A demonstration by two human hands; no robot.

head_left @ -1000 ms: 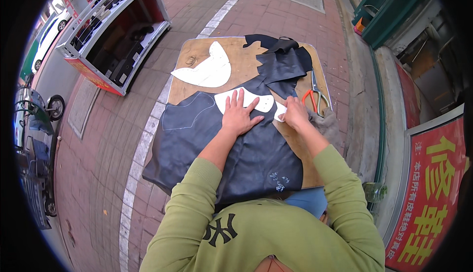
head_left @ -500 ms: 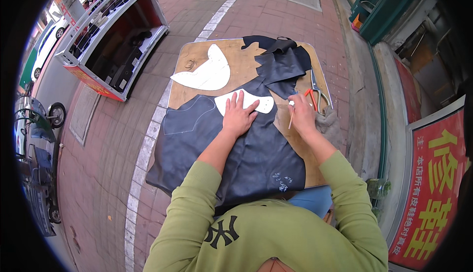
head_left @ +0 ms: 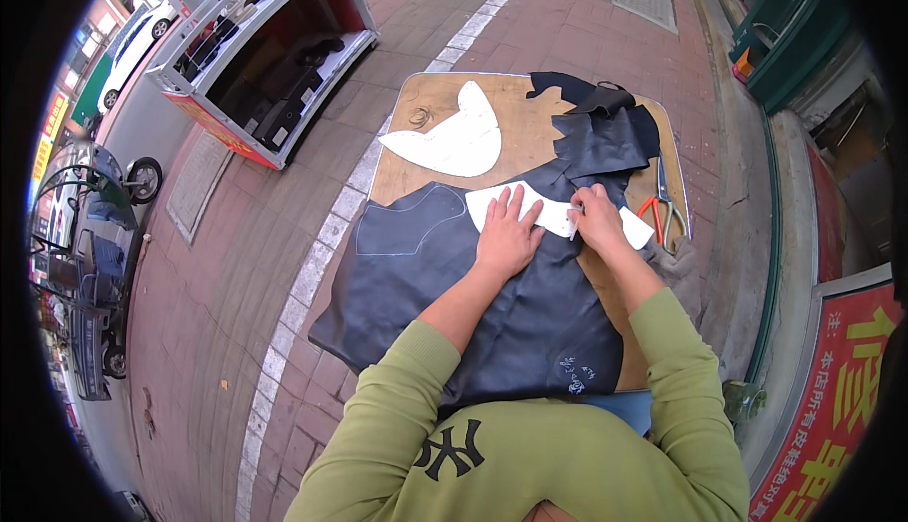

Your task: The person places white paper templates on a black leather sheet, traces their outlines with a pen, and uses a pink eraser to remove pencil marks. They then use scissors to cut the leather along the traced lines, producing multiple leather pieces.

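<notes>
My left hand (head_left: 511, 241) lies flat with fingers spread on a white paper pattern (head_left: 484, 202), pressing it onto a large sheet of black leather (head_left: 454, 300). At the pattern's right end my right hand (head_left: 598, 219) is closed in a pinch on a thin pen-like stick, mostly hidden by the fingers. Another white piece (head_left: 637, 228) shows right of this hand; whether it joins the pattern is hidden. A pale outline (head_left: 402, 229) is drawn on the leather to the left. Farther off lies a larger curved white pattern (head_left: 454, 139).
Leather scraps (head_left: 605, 139) are heaped at the table's far right. Orange-handled pliers or scissors (head_left: 664, 210) lie near the wooden table's (head_left: 530, 111) right edge, beside a grey cloth (head_left: 676, 271). A display cart (head_left: 274, 68) stands far left; a red sign (head_left: 832, 399) stands right.
My right hand has moved left from beside the pliers to the pattern's right end. The white piece right of it has come into sight. My left hand keeps pressing the pattern. The view has shifted.
</notes>
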